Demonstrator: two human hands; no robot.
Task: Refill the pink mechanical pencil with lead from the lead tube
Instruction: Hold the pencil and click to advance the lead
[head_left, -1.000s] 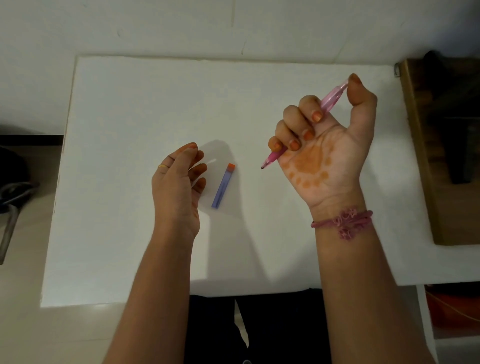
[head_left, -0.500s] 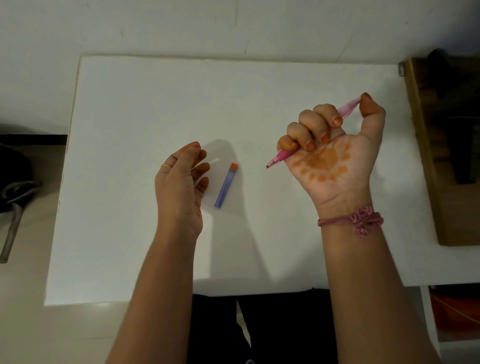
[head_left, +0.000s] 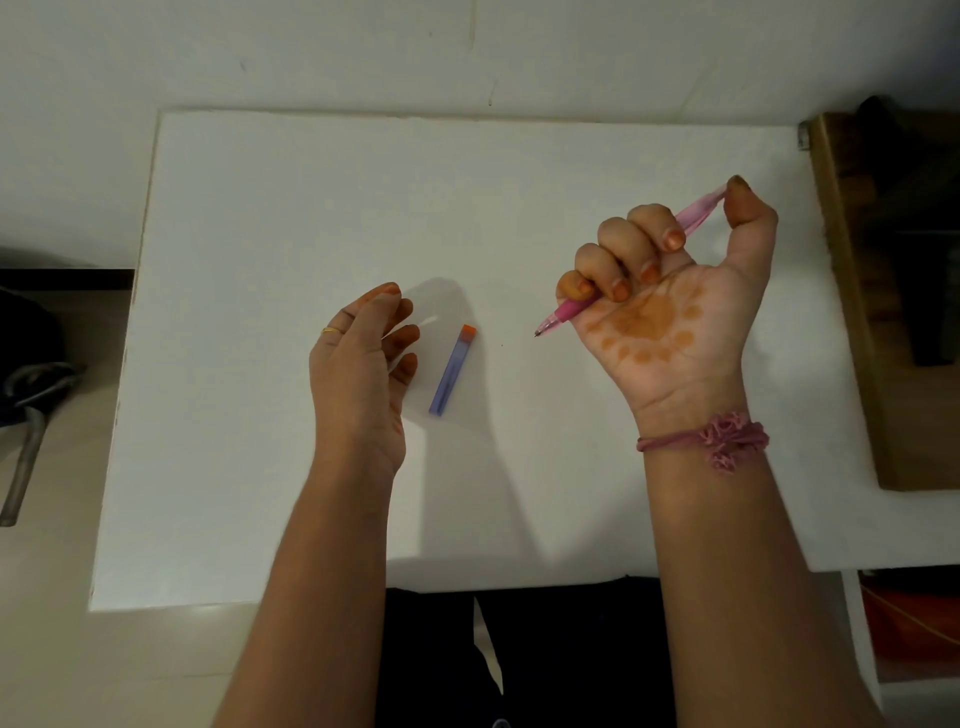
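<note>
Head view showed that your right hand (head_left: 670, 291) had drifted a little lower and to the right over the past second, with the pink mechanical pencil (head_left: 566, 310) kept in the same fist: fingers curled round the barrel, thumb on the top end, tip pointing down-left above the white table (head_left: 260, 208). Your left hand (head_left: 363, 364) had hardly moved; its fingers were loosely curled and held nothing. The lead tube (head_left: 451, 370) lay where it had been, flat on the table just beside that hand, orange cap on. I judged the refill had not really begun: you were probably clicking or testing the pencil, and the tube was untouched.
</note>
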